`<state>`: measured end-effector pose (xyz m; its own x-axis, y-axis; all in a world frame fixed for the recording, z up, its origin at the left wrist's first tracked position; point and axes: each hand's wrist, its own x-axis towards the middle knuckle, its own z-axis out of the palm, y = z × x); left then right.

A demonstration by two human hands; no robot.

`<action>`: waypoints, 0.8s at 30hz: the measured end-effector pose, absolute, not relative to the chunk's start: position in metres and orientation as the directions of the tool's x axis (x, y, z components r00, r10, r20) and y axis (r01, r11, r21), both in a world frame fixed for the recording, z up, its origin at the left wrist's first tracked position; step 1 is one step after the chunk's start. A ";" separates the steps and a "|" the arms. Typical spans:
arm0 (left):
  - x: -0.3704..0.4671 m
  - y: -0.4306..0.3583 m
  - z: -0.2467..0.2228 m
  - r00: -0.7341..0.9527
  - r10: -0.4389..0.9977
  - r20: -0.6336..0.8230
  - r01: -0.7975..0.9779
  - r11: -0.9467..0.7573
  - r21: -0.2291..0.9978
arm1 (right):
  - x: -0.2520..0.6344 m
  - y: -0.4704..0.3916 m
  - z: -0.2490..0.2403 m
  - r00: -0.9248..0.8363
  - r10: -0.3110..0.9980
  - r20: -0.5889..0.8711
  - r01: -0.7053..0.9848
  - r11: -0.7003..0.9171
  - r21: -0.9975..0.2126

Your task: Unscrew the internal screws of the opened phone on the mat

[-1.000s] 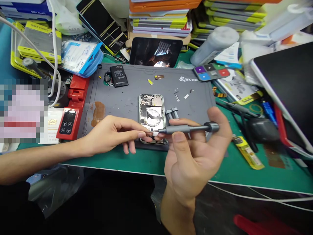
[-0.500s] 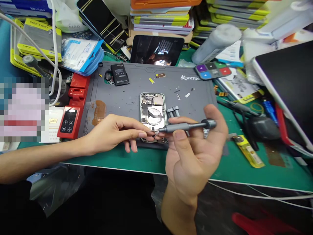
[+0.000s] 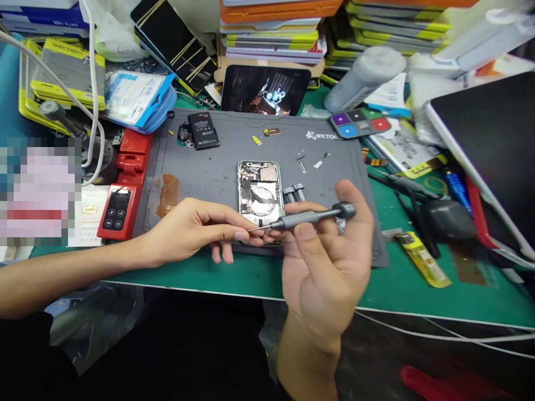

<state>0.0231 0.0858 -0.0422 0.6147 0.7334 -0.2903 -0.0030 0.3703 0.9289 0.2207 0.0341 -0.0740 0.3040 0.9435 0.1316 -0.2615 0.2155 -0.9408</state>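
My right hand [image 3: 324, 259] holds a grey precision screwdriver [image 3: 298, 219] nearly level, its thin shaft pointing left and its round cap by my curled forefinger. With thumb and forefinger pinched, my left hand [image 3: 198, 228] grips the screwdriver's tip. Whether a tiny part sits between those fingertips is hidden. Beneath and behind both hands lies an opened phone [image 3: 261, 189], its inner boards and a round coil showing. The lower end of the phone is partly covered by my fingers. A grey work mat [image 3: 209, 184] lies under it.
A black phone battery [image 3: 204, 131] lies at the mat's back left. Small loose parts [image 3: 301, 165] and grey screwdrivers [image 3: 295, 192] are right of the phone. A red device [image 3: 117, 209] borders the mat's left side. A tablet [image 3: 265, 89] leans behind; a yellow packet [image 3: 424, 259] lies right.
The screwdriver and my right hand have shifted slightly left, its cap a little lower. My left hand keeps its pinch at the tip. The whole view has moved slightly.
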 end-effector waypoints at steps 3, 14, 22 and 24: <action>0.023 0.086 -0.042 0.624 0.729 -0.281 -0.012 0.369 0.929 | 0.221 0.034 -0.074 0.292 0.947 0.132 -0.281 0.217 -0.935; 0.023 0.085 -0.039 0.615 0.728 -0.302 0.017 0.370 0.929 | 0.221 0.033 -0.076 0.305 0.946 0.114 -0.252 0.195 -0.948; 0.017 0.087 -0.043 0.572 0.795 -0.201 0.149 0.140 0.979 | 0.225 0.042 -0.076 0.464 0.873 0.151 -0.341 0.333 -0.879; 0.013 0.087 -0.046 0.547 0.836 0.046 0.348 -0.277 0.896 | 0.223 0.046 -0.072 0.543 0.789 0.287 -0.224 0.466 -0.856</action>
